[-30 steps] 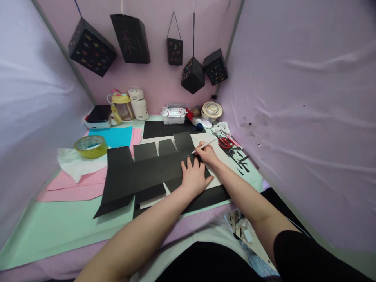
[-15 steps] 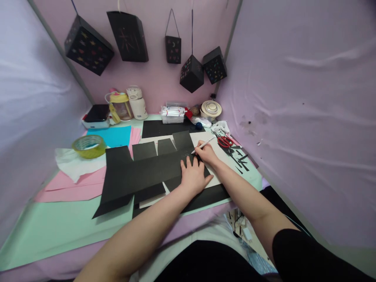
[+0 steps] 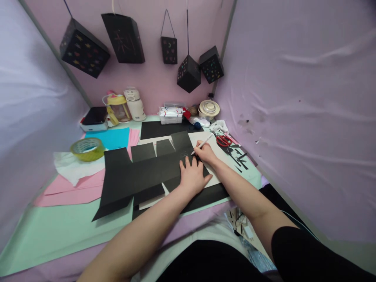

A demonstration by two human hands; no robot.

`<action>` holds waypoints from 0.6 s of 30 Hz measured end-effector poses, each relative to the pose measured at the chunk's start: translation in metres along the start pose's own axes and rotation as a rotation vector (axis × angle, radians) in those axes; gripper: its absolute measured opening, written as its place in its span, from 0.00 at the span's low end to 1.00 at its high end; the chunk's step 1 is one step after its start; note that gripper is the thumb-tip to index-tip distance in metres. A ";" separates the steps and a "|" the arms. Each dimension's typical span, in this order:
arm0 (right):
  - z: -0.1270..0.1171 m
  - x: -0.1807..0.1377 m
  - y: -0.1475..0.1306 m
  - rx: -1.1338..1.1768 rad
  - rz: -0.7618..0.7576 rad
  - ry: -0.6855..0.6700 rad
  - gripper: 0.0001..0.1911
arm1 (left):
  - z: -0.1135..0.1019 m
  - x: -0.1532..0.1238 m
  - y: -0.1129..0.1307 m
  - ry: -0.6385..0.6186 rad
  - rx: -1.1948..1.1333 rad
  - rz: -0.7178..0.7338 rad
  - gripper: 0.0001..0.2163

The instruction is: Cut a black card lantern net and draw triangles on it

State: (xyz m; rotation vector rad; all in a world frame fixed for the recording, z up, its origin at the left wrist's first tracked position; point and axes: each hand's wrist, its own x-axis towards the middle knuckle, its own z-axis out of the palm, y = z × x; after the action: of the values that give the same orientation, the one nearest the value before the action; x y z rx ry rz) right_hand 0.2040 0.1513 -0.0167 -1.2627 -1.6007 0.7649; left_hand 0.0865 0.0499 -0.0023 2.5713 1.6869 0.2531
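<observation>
A large black cut-out paper sheet [image 3: 141,172] with flaps lies flat on the mint-green table [image 3: 58,227]. My left hand [image 3: 192,177] presses flat on its right part, fingers spread. My right hand [image 3: 205,152] sits just behind it, pinching a thin white stylus [image 3: 203,143] whose tip touches the black sheet near the left fingertips. A white sheet [image 3: 211,149] lies under the right hand.
Yellow tape roll [image 3: 87,148], white tissue, pink and blue papers at left. Red scissors [image 3: 223,140] and black scraps at right. A box of pens [image 3: 170,115], bottles and a round tin line the back. Black paper lanterns [image 3: 188,73] hang overhead.
Both hands stay on the black sheet; the stylus holds nearly the same spot. The view has shifted slightly, nothing else moved.
</observation>
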 end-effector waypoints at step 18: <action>0.000 -0.002 -0.001 -0.007 0.005 0.035 0.05 | 0.000 0.000 0.001 0.010 0.008 0.004 0.32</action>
State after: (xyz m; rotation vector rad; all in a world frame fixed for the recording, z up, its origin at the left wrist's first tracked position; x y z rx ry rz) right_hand 0.2037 0.1495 -0.0158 -1.2787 -1.5744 0.7368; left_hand 0.0873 0.0499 -0.0027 2.5832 1.6900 0.2597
